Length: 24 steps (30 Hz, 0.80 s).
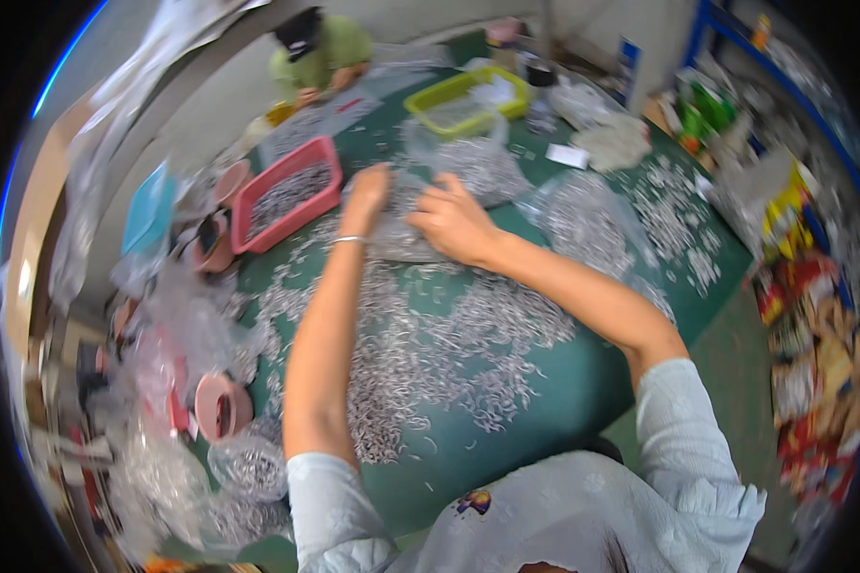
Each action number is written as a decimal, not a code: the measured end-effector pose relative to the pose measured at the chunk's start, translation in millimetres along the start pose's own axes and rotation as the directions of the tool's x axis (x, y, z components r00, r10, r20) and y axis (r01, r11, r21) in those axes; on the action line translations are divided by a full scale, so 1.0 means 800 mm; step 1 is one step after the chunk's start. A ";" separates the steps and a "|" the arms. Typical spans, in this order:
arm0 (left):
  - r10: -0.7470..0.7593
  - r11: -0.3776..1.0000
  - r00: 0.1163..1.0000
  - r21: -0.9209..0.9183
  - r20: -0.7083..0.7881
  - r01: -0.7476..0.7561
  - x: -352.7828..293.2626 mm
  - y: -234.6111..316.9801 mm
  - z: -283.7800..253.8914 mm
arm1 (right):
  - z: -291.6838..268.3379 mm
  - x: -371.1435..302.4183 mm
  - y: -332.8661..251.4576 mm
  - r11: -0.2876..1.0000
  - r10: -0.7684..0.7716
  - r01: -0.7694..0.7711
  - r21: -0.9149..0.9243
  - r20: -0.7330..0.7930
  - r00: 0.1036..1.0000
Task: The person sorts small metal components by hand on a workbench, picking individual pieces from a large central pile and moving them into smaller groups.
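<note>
A clear plastic bag (398,239) with small silvery pieces in it lies on the green table in front of me. My left hand (371,188) is closed on the bag's left upper part, its fingers partly hidden. On the bag's right side, my right hand (457,222) has bent fingers closed on the plastic; slight blur hides the fingertips. Just beyond sits another clear bag (487,172) of similar pieces. Nearer to me, a wide heap of loose, small, curved silvery pieces (392,368) spreads over the table.
A pink tray (329,191) of pieces stands left, a yellow-green basket (416,101) at the far side. To the right are a filled bag (583,224) and loose pieces (678,215). A person in green (344,48) works across the table. Plastic bags (172,334) crowd the left edge.
</note>
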<state>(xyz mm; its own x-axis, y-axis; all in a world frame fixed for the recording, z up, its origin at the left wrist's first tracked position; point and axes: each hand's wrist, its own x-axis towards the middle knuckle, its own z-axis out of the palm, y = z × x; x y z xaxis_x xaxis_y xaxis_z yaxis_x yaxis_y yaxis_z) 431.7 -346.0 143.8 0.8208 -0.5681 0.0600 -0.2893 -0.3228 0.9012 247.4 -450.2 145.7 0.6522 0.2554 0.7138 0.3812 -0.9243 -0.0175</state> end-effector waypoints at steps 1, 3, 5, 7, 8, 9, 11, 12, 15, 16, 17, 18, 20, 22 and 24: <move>0.015 0.994 0.999 0.111 0.037 -0.019 0.007 -0.008 -0.004 | 0.001 0.001 -0.002 0.999 0.044 -0.044 0.012 0.058 0.997; 0.173 0.871 0.984 0.472 -0.033 -0.137 0.021 -0.039 -0.032 | -0.016 -0.001 -0.010 0.991 0.082 -0.085 0.106 0.032 0.996; 0.227 0.869 0.974 0.455 -0.022 -0.192 0.007 -0.021 -0.004 | -0.045 -0.031 -0.010 0.971 0.143 -0.126 0.204 -0.074 0.987; 0.321 0.858 0.946 0.440 -0.052 -0.266 -0.037 0.030 0.009 | -0.117 -0.076 -0.013 0.915 0.206 -0.203 0.348 0.029 0.978; 0.365 0.860 0.923 0.426 -0.125 -0.282 -0.059 0.046 0.012 | -0.155 -0.099 -0.016 0.843 0.245 -0.271 0.464 0.117 0.962; 0.458 0.857 0.865 0.358 -0.204 -0.370 -0.071 0.045 0.007 | -0.194 -0.121 -0.022 0.782 0.297 -0.335 0.526 0.158 0.942; 0.522 0.852 0.807 0.208 -0.278 -0.479 -0.116 0.075 0.027 | -0.260 -0.189 -0.022 0.724 0.492 -0.510 0.465 0.171 0.854; 0.552 0.834 0.775 0.175 -0.307 -0.524 -0.144 0.089 0.041 | -0.280 -0.242 -0.016 0.672 0.627 -0.607 0.425 0.109 0.771; 0.531 0.844 0.823 0.045 -0.202 -0.534 -0.250 0.114 0.107 | -0.308 -0.377 -0.021 0.543 0.819 -0.775 0.324 -0.003 0.573; 0.539 0.842 0.840 0.029 -0.063 -0.538 -0.284 0.114 0.130 | -0.310 -0.404 -0.027 0.508 0.831 -0.825 0.248 0.111 0.545; 0.473 0.881 0.878 -0.045 0.071 -0.471 -0.319 0.111 0.158 | -0.296 -0.419 -0.033 0.532 0.816 -0.827 0.182 0.150 0.558; 0.426 0.905 0.877 -0.093 0.223 -0.416 -0.345 0.096 0.186 | -0.285 -0.424 -0.036 0.559 0.799 -0.821 0.118 0.189 0.571; 0.454 0.884 0.804 -0.080 0.384 -0.461 -0.378 0.076 0.246 | -0.274 -0.409 -0.029 0.593 0.773 -0.803 0.055 0.240 0.587; 0.495 0.855 0.781 -0.052 0.381 -0.516 -0.387 0.065 0.310 | -0.258 -0.403 -0.012 0.582 0.780 -0.809 0.082 0.225 0.584; 0.472 0.839 0.808 0.102 0.353 -0.534 -0.380 0.056 0.357 | -0.246 -0.393 0.004 0.599 0.758 -0.799 0.051 0.287 0.586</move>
<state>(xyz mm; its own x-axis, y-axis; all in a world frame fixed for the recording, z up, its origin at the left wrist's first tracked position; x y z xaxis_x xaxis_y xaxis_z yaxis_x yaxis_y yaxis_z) 28.7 -404.2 43.1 0.3532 -0.8783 0.3223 -0.7313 -0.0443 0.6806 -85.6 -589.0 59.1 0.8590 -0.4696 0.2039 -0.2599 -0.7430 -0.6167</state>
